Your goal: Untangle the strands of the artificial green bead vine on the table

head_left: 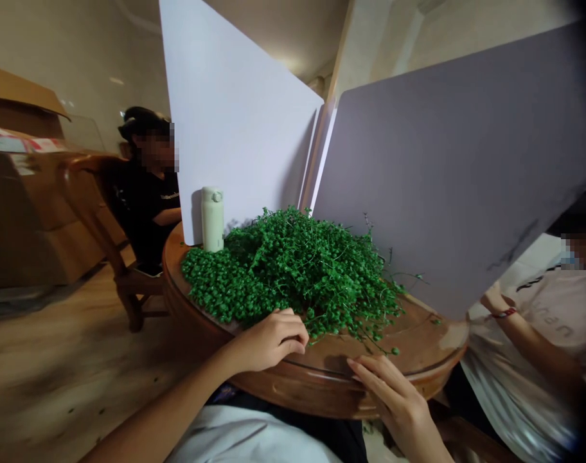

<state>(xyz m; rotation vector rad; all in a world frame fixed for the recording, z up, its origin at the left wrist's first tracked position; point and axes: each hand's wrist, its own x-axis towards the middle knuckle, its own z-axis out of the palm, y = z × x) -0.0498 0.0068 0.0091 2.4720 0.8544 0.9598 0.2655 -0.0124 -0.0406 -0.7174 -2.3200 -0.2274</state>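
A large heap of green beaded sprigs [288, 276] lies on a round wooden table [418, 341], with thin stems straggling toward the front edge. My left hand [271, 341] rests curled against the heap's near side, and its fingers hide whether any sprig is pinched. My right hand [389, 392] lies at the table's front rim [322, 386], fingers slightly apart and holding nothing. A pale green insulated bottle [212, 218] stands upright behind the heap's left end.
White partition boards [235, 116] and a grey one [447, 173] rise from the table's back. A person in a pale T-shirt [524, 347] sits right; another in black [146, 206] sits left on a wooden chair [110, 251]. Cardboard boxes [27, 206] stand far left.
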